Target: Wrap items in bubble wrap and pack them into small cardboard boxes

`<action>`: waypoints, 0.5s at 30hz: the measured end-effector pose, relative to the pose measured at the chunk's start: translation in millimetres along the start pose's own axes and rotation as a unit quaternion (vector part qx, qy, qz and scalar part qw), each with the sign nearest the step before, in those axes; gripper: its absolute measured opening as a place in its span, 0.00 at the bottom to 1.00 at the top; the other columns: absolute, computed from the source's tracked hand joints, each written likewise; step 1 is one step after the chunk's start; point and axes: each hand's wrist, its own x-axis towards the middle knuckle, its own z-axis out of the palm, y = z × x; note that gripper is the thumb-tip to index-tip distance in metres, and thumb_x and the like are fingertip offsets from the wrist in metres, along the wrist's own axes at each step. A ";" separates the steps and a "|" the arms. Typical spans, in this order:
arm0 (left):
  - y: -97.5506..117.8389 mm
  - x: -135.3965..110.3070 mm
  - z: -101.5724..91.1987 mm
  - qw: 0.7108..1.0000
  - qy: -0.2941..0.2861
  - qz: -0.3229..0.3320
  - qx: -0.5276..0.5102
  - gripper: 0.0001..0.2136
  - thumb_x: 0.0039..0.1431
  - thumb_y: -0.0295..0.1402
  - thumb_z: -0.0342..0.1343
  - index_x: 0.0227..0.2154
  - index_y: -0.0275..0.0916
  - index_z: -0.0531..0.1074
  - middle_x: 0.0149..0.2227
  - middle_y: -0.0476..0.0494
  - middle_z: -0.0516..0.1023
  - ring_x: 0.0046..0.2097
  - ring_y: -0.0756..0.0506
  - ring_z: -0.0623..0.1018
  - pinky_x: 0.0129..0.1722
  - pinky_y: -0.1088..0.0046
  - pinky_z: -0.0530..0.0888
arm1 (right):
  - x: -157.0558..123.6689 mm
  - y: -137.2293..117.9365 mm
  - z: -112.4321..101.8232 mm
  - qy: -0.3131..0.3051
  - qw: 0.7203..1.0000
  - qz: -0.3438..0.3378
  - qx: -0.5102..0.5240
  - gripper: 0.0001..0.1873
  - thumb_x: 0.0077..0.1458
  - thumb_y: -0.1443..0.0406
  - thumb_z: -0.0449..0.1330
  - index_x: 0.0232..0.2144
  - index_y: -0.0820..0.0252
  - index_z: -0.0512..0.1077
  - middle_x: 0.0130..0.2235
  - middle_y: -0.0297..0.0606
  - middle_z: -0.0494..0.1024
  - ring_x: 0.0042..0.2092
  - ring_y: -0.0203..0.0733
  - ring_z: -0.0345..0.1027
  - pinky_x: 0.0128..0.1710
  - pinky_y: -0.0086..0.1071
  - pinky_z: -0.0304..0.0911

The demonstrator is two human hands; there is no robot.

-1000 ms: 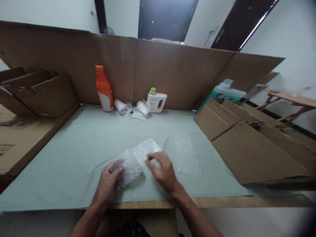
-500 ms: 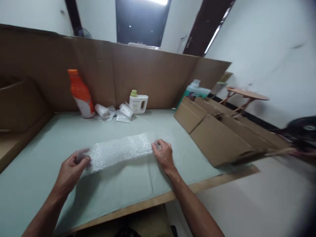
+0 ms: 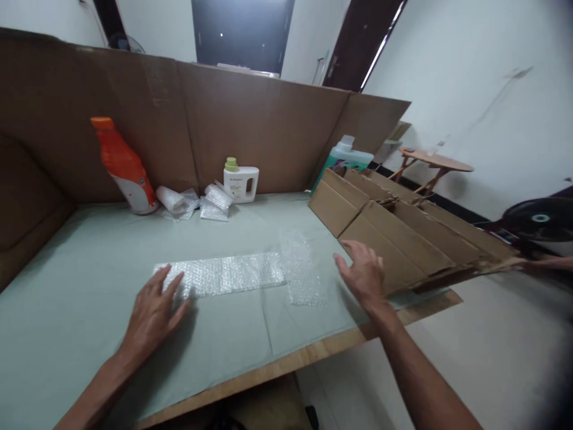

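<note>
A long strip of clear bubble wrap (image 3: 233,276) lies flat on the pale green cloth of the table (image 3: 215,334). My left hand (image 3: 154,304) is open, its fingers spread over the strip's left end. At the strip's right end, a second piece of bubble wrap (image 3: 304,272) lies crosswise. Beyond that piece, my right hand (image 3: 363,272) is open and holds nothing, close to the front of a cardboard box (image 3: 398,248). Whether the two pieces of wrap are joined, I cannot tell.
Along the cardboard backboard (image 3: 264,119) stand an orange bottle (image 3: 123,164) and a white jug (image 3: 242,182), with rolled bubble wrap (image 3: 172,202) and a folded piece (image 3: 215,203) between them. A teal bottle (image 3: 344,158) is behind the box. Another cardboard box (image 3: 31,203) is at left.
The bubble wrap strip, held up between both hands before, now lies on the table. Both hands have let go, and my right hand has moved right toward the box.
</note>
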 end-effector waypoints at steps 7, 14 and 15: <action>40.7 19.3 28.9 0.988 -0.135 0.065 -0.046 0.21 0.61 0.43 0.56 0.54 0.41 0.72 0.63 0.33 0.70 0.65 0.29 0.66 0.62 0.47 0.61 | -25.9 -14.5 39.8 -0.141 0.986 -0.090 0.027 0.16 0.58 0.62 0.58 0.46 0.61 0.76 0.53 0.50 0.79 0.53 0.55 0.71 0.48 0.44 0.63; 39.5 -20.4 24.7 0.991 -0.104 0.088 0.008 0.19 0.65 0.42 0.52 0.55 0.43 0.72 0.62 0.34 0.72 0.63 0.30 0.68 0.60 0.48 0.59 | -21.1 -5.7 -4.6 0.003 0.992 -0.120 -0.047 0.16 0.61 0.59 0.56 0.48 0.58 0.75 0.59 0.53 0.73 0.58 0.59 0.65 0.52 0.50 0.58; 42.3 -25.3 21.8 0.991 -0.105 0.085 0.013 0.19 0.65 0.42 0.52 0.56 0.42 0.72 0.62 0.33 0.71 0.63 0.30 0.68 0.60 0.47 0.59 | -12.7 5.8 -19.3 0.036 0.991 -0.106 -0.073 0.18 0.61 0.58 0.56 0.49 0.59 0.75 0.60 0.54 0.72 0.58 0.60 0.64 0.52 0.51 0.57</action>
